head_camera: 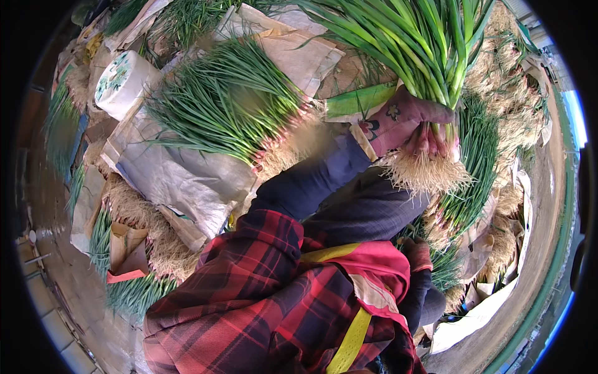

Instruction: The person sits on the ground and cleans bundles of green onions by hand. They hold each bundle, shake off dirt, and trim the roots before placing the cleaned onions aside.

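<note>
My left hand [416, 114], in a pink flowered glove, is closed around a bunch of spring onions [432, 70]. The bunch stands upright, its green leaves above the hand and its pinkish bulbs and pale roots hanging below. My right hand [418, 255], in a reddish glove, is low at the right beside my knee, close to green onion leaves; its fingers are partly hidden, and whether it holds anything cannot be told. Left of the raised bunch, a broad pile of thinner green onions [224, 103] lies on paper, roots facing me.
A white round roll or container [124, 84] stands at the upper left. Brown paper sheets [299, 51] and a greyish sheet [187, 177] lie around the piles. More rooted onions lie at the lower left [159, 233] and right [476, 177]. A pale sheet [472, 322] edges the right side.
</note>
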A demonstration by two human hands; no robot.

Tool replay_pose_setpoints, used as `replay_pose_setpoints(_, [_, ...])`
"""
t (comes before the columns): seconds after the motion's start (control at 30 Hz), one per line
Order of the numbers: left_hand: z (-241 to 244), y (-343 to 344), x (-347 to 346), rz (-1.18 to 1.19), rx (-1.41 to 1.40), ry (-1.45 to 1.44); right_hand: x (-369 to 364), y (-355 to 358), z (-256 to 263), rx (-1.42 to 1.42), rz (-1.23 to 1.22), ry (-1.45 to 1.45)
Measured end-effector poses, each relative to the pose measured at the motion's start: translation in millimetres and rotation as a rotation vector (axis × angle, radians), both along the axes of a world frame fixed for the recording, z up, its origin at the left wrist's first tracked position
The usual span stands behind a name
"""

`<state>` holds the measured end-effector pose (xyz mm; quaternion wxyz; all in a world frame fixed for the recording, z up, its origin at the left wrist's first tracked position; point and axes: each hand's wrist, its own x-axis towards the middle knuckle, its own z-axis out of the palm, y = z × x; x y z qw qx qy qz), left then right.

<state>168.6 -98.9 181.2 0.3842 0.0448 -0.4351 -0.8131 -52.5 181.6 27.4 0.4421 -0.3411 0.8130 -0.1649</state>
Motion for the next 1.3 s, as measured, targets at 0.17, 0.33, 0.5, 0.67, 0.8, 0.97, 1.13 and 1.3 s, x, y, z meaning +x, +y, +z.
replay_pose_setpoints(0.17, [-23, -74, 62, 0.416, -0.332, -0.153, 14, -11, -3, 0.256, -0.107, -0.031])
replay_pose_setpoints(0.33, [-65, -128, 125, 0.399, 0.025, -0.165, 24, -26, -15, 0.264, -0.069, -0.061])
replay_pose_setpoints(0.5, [-269, -127, 146, 0.797, 0.439, -0.2, 25, -21, -20, 0.326, -0.038, -0.026])
replay_pose_setpoints(0.67, [-385, -70, 143, 0.829, 0.932, -0.593, 24, -15, -23, 0.384, -0.048, -0.016])
replay_pose_setpoints(0.8, [-347, -75, 164, 0.765, 0.986, -0.671, 27, -19, -28, 0.397, -0.024, -0.048])
replay_pose_setpoints(0.97, [-346, -29, 220, 0.806, 0.616, -0.386, 32, -21, -34, 0.411, -0.002, -0.05])
replay_pose_setpoints(1.13, [-289, -62, 141, 0.939, -0.166, -0.737, 33, -24, -30, 0.422, 0.023, -0.006])
replay_pose_setpoints(1.3, [-300, -124, 112, 0.337, -0.895, -1.709, 22, -43, -17, 0.371, 0.005, 0.107])
